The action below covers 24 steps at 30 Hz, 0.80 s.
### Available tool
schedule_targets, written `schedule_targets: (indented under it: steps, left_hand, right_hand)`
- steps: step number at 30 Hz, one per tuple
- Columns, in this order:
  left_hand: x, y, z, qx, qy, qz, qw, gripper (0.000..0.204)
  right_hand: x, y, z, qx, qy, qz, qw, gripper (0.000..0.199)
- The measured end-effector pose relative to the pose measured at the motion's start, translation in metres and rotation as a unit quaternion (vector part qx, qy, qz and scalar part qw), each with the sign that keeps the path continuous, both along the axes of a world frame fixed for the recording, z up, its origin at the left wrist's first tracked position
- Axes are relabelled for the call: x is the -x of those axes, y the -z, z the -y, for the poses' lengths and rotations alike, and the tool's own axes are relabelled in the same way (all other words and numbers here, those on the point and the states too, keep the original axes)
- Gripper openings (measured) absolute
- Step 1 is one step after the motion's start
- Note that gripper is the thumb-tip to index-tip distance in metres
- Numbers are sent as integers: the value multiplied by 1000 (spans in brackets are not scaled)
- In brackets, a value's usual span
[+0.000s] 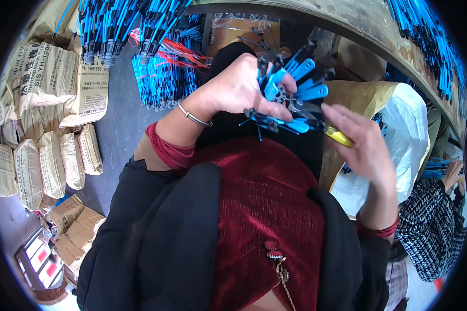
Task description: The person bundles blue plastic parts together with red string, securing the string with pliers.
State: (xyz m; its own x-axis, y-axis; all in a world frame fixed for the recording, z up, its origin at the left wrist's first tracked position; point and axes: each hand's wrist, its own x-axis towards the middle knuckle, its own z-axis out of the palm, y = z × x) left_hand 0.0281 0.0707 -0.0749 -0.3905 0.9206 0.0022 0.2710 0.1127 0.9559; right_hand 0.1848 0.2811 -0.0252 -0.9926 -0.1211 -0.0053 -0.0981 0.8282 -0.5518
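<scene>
My left hand [244, 90], a metal bangle on its wrist, is closed round a bunch of blue and black plastic parts [314, 92] above my lap. Flat blue paddle-like ends fan out from it, and thin black stems stick out on several sides. At the right of the bunch, my right hand [363, 137] is closed on a yellow-handled tool [339, 137]. Grey metal, seemingly the tool's blade, lies against the parts by my left fingertips. Motion blurs the right hand, and its palm hides much of the handle.
A wooden bench edge [347, 23] curves across the far side, with blue-and-black bundles [111, 31] on it. More bundles [166, 78] lie lower, beside red cords [179, 54]. An open pale sack [410, 111] stands right, near a co-worker's patterned sleeve [430, 223]. Paper sacks [52, 78] pile left.
</scene>
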Motion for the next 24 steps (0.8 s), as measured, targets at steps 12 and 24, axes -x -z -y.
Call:
schedule_targets:
  steps: [12,24]
  left_hand:
    - [0,2,-9,-51,121,42,990,39]
    - [6,0,-1,-58,101,52,992,34]
  right_hand:
    - [-15,89,4,607,-172,507,588,78]
    - [-16,38,-16,472,-42,526,706,64]
